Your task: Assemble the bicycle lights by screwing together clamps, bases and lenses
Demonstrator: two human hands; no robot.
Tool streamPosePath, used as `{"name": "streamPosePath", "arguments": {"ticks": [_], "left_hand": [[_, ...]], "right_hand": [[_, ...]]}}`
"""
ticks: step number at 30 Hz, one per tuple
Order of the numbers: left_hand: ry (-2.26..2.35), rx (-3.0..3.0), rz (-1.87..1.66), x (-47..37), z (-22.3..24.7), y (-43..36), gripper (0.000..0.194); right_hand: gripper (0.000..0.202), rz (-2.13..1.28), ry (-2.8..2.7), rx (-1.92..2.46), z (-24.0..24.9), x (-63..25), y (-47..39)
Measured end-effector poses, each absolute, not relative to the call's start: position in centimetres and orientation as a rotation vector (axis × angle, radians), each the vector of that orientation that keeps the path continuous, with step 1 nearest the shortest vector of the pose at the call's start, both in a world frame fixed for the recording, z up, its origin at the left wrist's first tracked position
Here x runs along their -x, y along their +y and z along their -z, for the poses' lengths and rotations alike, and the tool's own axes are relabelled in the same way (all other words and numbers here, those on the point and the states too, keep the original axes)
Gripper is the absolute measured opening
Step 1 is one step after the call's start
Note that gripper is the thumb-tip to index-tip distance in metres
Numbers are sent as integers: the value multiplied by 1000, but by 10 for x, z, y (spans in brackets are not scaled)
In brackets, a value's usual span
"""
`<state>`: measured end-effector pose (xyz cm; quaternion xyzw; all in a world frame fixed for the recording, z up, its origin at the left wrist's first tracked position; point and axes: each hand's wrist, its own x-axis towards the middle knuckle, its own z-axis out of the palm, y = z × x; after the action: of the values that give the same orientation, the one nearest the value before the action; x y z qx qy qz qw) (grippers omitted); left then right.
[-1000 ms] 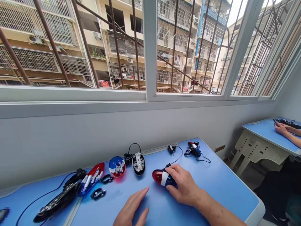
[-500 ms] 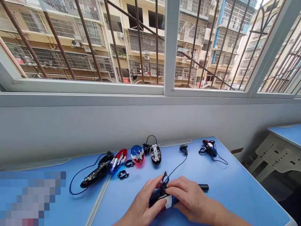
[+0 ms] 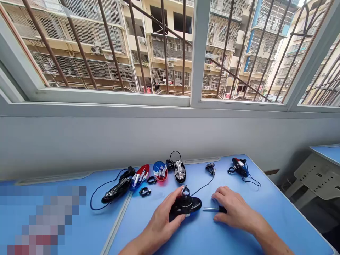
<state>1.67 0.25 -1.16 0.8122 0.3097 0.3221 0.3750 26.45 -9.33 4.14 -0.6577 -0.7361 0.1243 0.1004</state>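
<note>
My left hand (image 3: 166, 216) is closed around a black oval bike light (image 3: 186, 207), which rests on the blue desk. A black ring clamp (image 3: 186, 191) stands up from its top. A thin cable leads from the light to a small black button switch (image 3: 210, 166). To the right, my right hand (image 3: 233, 209) is over a screwdriver (image 3: 211, 209), thumb and fingers apart on either side of its black handle. The metal shaft points left toward the light; the rest of the handle is hidden under the hand.
Farther back lie a black shell with cable (image 3: 117, 189), a red-and-blue cover (image 3: 139, 177), a round-looking red-and-blue cover (image 3: 160, 170), an opened black shell (image 3: 180, 171) and loose ring clamps (image 3: 145, 192). Another bike light (image 3: 240, 167) sits at back right. Wall and barred window stand behind.
My right hand has left the bike light and moved right, over the screwdriver. The left hand keeps hold of the light, whose clamp side is now plainly visible. The view has shifted slightly.
</note>
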Motion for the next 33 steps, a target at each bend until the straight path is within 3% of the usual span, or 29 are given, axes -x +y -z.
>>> {"name": "streamPosePath", "arguments": {"ticks": [11,13,18,21,28,33], "left_hand": [[750,-1963,-715,-22,7,-6,70],[740,-1943,-679,-23,5,-9,72],[727,-1938,-658,-26,0,-15,74],[734,-1949,-630,-27,-3,-18,76],[638,-1975,-622,-27,-4,-21,79],[488,-2016,-607,-27,2,-21,93]], "right_hand": [[49,-203,-1883,1636,-2,-253,-76],[47,-297,-1733,1556,-4,-251,-75],[46,-1088,-1085,1287,-20,-241,-74],[36,-1335,-852,1118,-24,-240,-75],[31,-1341,-1029,953,-30,-235,-75],[27,-1231,-1045,1022,-40,-221,-66]]}}
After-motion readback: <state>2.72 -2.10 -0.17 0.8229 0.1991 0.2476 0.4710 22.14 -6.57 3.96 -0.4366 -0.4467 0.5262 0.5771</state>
